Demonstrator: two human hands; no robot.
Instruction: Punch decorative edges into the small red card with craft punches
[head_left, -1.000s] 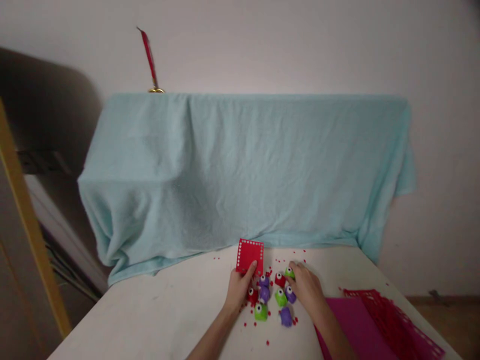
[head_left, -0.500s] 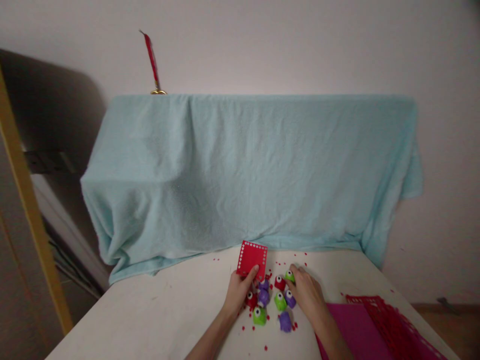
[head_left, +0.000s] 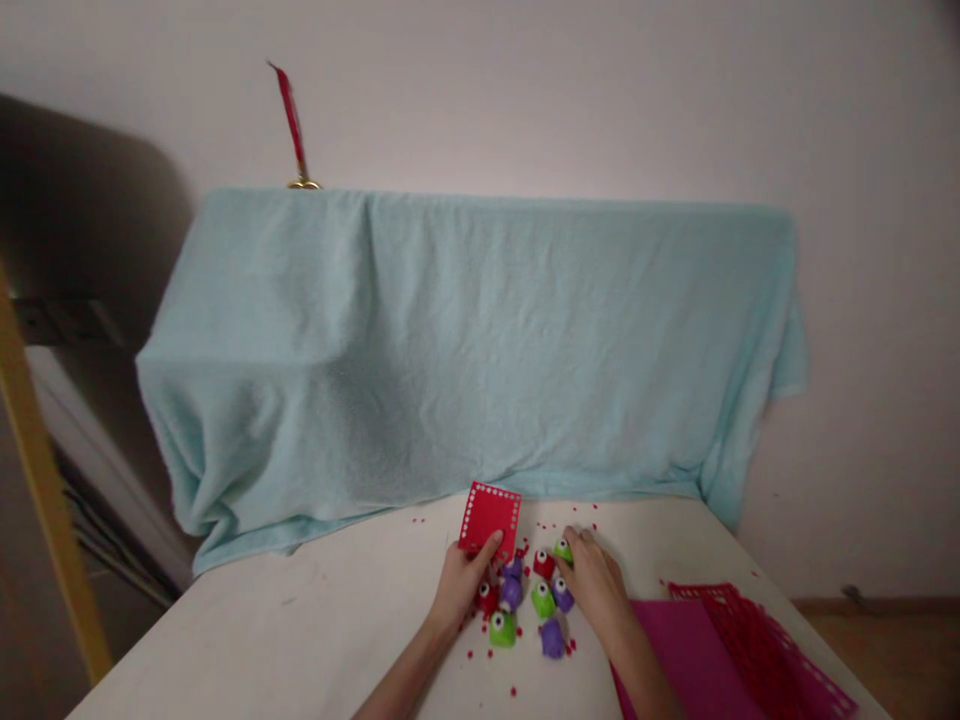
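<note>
My left hand (head_left: 457, 585) pinches a red square card (head_left: 491, 515) by its lower edge, thumb on top. Small holes line the card's top, left and right edges. My right hand (head_left: 596, 575) is closed on a small green one-eyed figure (head_left: 562, 548), its fingertips at the figure's right side. Just left of it sits a red one-eyed figure (head_left: 544, 563). Between my hands lie more figures, among them a green one (head_left: 502, 628), a purple one (head_left: 553, 638) and a dark red one (head_left: 487, 598) close to my left wrist.
Tiny red paper bits (head_left: 514, 691) are scattered over the white table (head_left: 300, 640). Magenta sheets (head_left: 682, 650) and punched red sheets (head_left: 742, 640) lie at the right under my forearm. A pale blue towel (head_left: 480, 340) drapes over something at the back.
The whole view has shifted, so everything appears a little further left. Both hands keep the same hold on the card and the green figure.
</note>
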